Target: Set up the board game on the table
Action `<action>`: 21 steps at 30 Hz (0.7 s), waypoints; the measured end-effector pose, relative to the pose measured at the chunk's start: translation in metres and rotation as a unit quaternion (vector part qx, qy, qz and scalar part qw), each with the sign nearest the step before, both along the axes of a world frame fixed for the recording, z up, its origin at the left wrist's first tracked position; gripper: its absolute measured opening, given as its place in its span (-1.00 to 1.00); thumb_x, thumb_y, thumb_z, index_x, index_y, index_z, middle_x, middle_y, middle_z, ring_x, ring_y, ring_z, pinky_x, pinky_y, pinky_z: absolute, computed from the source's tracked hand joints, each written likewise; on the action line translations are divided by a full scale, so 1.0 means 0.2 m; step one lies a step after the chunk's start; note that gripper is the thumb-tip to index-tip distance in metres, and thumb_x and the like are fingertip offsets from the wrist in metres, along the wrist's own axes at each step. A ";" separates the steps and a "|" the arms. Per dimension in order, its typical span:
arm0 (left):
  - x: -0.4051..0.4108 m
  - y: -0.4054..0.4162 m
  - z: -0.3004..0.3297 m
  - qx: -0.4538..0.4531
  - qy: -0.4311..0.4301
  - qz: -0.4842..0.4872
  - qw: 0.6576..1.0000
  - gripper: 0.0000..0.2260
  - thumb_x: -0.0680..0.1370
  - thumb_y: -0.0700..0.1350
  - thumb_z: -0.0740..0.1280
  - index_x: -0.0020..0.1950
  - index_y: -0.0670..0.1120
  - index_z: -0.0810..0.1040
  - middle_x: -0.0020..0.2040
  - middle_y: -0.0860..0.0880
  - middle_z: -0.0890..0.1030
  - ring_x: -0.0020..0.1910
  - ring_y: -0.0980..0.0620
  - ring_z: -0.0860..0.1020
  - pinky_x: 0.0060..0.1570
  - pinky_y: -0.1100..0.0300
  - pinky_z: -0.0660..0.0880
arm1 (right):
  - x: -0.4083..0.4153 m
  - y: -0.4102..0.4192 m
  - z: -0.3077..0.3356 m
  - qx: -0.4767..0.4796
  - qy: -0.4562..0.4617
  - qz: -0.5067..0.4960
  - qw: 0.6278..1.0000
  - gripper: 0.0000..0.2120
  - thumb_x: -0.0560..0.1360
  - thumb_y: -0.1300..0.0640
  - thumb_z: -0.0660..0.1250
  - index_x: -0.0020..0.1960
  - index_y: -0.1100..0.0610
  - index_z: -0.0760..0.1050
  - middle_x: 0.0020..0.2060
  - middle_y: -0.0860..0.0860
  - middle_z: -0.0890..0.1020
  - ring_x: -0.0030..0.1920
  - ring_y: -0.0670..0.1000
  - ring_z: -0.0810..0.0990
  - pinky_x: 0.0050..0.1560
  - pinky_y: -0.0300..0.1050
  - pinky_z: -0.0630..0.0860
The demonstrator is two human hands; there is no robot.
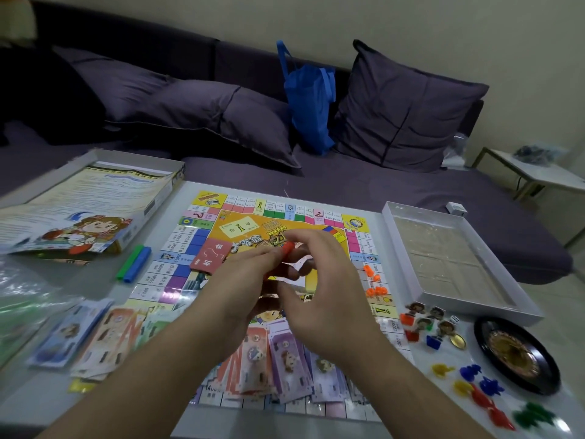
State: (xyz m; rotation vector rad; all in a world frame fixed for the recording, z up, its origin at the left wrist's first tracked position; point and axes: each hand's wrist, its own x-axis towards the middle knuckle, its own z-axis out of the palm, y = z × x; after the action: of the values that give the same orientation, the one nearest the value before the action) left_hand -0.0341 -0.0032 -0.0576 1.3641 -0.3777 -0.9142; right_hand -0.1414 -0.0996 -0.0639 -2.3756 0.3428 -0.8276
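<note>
Spread flat on the pale surface point(95, 289), colourful square game board point(202, 236) with paper money point(278, 359) fanned along its near edge; above its centre, left hand point(243, 280) and right hand point(319, 280), fingers together pinching small orange plastic piece point(287, 247).
</note>
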 end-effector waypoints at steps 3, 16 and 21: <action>0.01 0.01 0.00 -0.012 0.038 0.008 0.999 -0.72 0.72 -0.06 0.23 0.09 -0.07 0.74 -0.08 -0.17 0.70 -0.15 -0.08 0.61 -0.17 0.05 0.53 | 0.01 0.03 -0.01 0.024 0.043 0.016 0.999 -0.31 0.45 0.16 0.55 0.49 0.01 0.34 0.34 -0.15 0.37 0.33 -0.22 0.37 0.20 -0.56 0.33; 0.21 0.24 0.00 0.080 0.003 0.002 0.997 -0.74 0.71 -0.11 0.21 0.07 -0.13 0.70 -0.16 -0.10 0.74 -0.19 -0.10 0.64 -0.09 0.03 0.58 | 0.29 0.17 -0.05 -0.071 0.093 0.005 0.993 -0.43 0.38 0.01 0.58 0.35 -0.06 0.50 0.08 -0.22 0.56 0.10 -0.18 0.49 0.10 -0.38 0.40; 0.50 0.41 0.00 0.184 -0.121 0.116 0.968 -0.76 0.66 -0.03 0.25 -0.10 -0.13 0.55 -0.03 -0.18 0.67 -0.11 -0.15 0.60 0.06 -0.12 0.61 | 0.54 0.31 -0.15 -0.032 0.130 0.035 0.990 -0.60 0.44 -0.06 0.59 0.18 -0.07 0.51 0.03 -0.20 0.59 0.06 -0.16 0.52 0.08 -0.24 0.49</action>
State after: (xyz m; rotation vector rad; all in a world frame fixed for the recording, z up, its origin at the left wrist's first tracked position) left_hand 0.0656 0.0780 -0.0586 1.8294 -0.2293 -0.6427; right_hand -0.0344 -0.0385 -0.0936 -2.5453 0.3388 -0.5029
